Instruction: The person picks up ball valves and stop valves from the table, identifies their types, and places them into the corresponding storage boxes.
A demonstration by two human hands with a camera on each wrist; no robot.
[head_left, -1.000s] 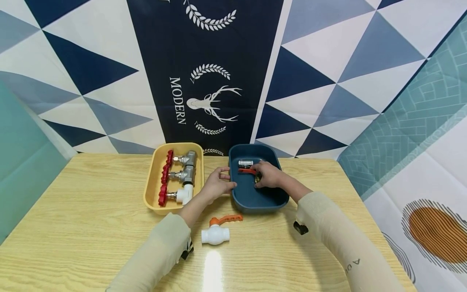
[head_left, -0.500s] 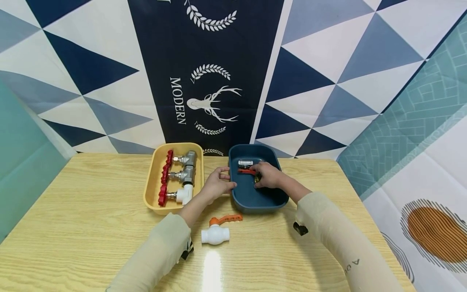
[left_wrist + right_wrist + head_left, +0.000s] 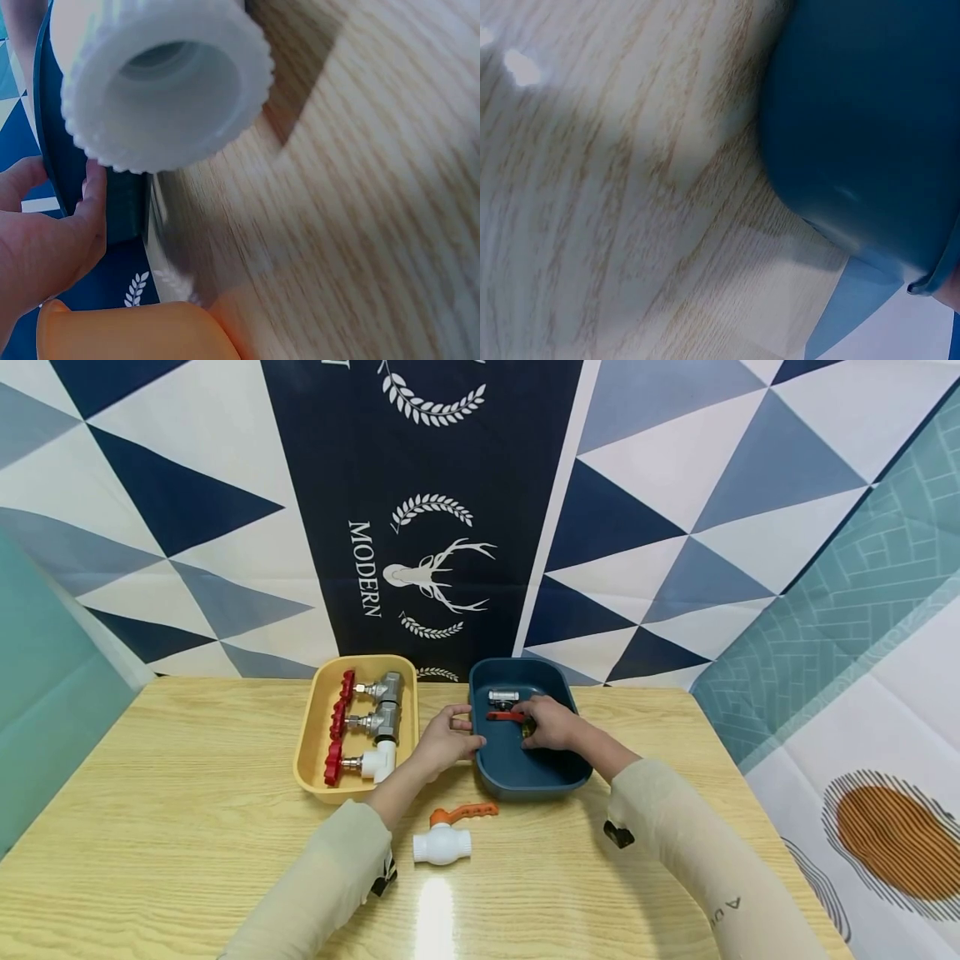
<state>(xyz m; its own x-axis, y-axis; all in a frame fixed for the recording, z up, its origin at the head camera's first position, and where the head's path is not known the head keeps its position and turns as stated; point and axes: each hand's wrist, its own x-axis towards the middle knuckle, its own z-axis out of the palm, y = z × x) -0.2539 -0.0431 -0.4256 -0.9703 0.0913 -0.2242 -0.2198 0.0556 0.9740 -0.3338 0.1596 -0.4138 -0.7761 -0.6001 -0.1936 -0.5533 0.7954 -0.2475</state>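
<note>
At the left wall of the blue plastic bin (image 3: 532,787) is my left hand (image 3: 441,745), thumb at the rim and fingers against the outer side. Its thumb and fingers also show at the wall in the left wrist view. My right hand (image 3: 551,722) reaches down inside the bin and grips a small brass-coloured valve (image 3: 528,728), mostly covered by the fingers. A red lever (image 3: 504,716) lies just left of those fingertips, below a silver valve (image 3: 503,696). In the right wrist view the bin's outer wall (image 3: 870,135) hides nearly all of the hand.
A white plastic ball valve (image 3: 442,844) with an orange lever (image 3: 472,810) lies on the wooden table (image 3: 187,843) in front of the bin. Left of my left hand stands a yellow bin (image 3: 303,768) with three red-wheeled valves. A patterned cloth backdrop (image 3: 427,460) rises behind.
Both hands keep their places at and in the blue bin. The view has shifted very slightly.
</note>
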